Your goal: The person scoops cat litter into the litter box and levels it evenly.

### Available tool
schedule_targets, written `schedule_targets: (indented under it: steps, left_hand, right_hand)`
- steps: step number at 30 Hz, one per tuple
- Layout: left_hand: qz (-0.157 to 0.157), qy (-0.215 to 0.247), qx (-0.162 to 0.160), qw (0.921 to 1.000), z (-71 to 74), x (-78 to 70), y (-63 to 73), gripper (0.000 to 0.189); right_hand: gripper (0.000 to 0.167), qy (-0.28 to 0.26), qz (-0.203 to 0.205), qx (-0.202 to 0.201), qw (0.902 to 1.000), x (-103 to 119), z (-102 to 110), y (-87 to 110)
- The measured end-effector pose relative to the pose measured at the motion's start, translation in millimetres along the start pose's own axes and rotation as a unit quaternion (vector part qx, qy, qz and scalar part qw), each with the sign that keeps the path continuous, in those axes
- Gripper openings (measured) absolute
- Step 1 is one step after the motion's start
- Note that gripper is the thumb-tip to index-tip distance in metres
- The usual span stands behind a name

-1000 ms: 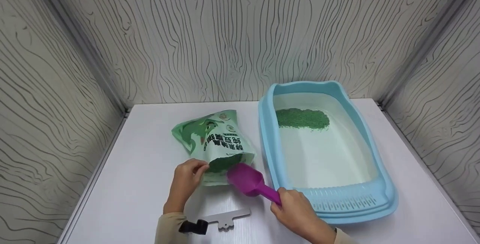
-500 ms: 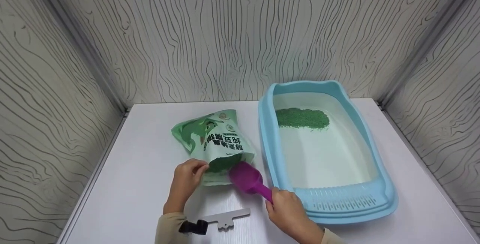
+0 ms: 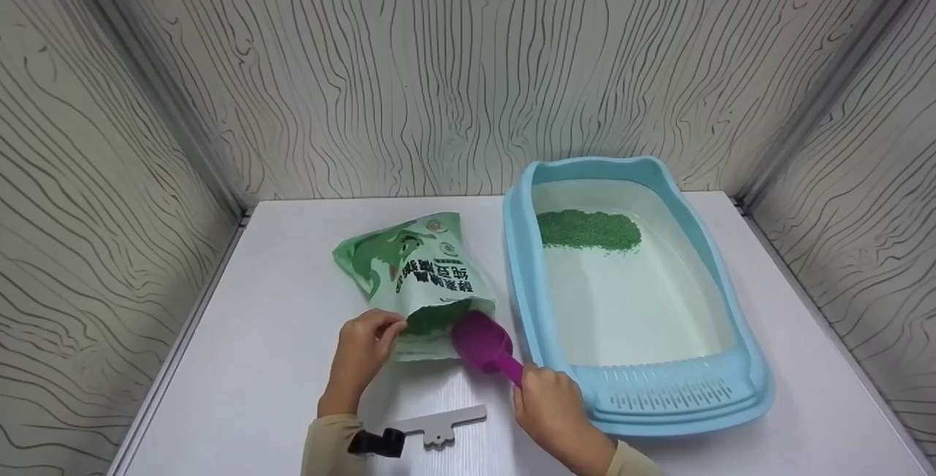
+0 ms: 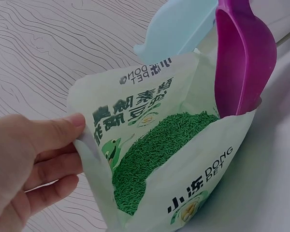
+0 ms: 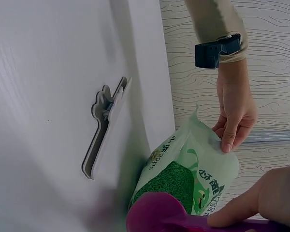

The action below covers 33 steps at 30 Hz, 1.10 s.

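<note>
A pale green bag (image 3: pixel 431 271) of green pellets lies on the table, its mouth toward me. My left hand (image 3: pixel 368 348) pinches the left edge of that mouth between thumb and fingers, holding it apart. In the left wrist view the green pellets (image 4: pixel 159 150) fill the lower part of the bag. My right hand (image 3: pixel 552 406) grips the handle of a purple scoop (image 3: pixel 482 343). The scoop's front end is at the right side of the bag's mouth, over the rim. No pellets show in the part of the scoop bowl that I can see.
Right of the bag stands a light blue litter tray (image 3: pixel 530 293), with a patch of green pellets (image 3: pixel 591 230) at its far left. A grey bag clip (image 3: pixel 441 423) lies on the table near the front. Patterned panels (image 3: pixel 439 74) close off the back and sides.
My right hand has shifted left and slightly forward, bringing the scoop a little farther over the bag's mouth, its handle turned steeper. My left hand keeps its pinch on the edge.
</note>
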<state>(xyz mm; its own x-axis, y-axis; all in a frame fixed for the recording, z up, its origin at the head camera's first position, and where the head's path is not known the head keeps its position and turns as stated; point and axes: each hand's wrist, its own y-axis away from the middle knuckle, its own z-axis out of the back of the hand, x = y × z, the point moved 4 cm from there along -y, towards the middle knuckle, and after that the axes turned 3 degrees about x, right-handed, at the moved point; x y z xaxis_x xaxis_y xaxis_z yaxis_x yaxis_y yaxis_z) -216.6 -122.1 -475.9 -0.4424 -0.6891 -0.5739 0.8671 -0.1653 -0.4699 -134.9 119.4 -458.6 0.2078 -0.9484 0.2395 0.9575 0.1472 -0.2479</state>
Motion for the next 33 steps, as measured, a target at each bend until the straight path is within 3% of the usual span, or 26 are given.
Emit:
schedule_targets:
  steps: [16,21,33]
  left_hand:
    - [0.001,0.009,0.008,0.9999,-0.6,-1.8,-0.7,0.005]
    - [-0.001,0.006,0.000,1.0000,0.9,-2.5,0.0,0.004]
    - [-0.001,-0.001,-0.008,1.0000,0.7,-0.6,0.6,0.005]
  right_hand:
    - [0.017,0.008,-0.015,0.047,0.9987,12,10,-8.7]
    - [0.017,0.010,0.001,0.038,0.9992,15,14,-10.1]
    - [0.017,-0.016,-0.026,0.048,0.9984,19,2,-21.1]
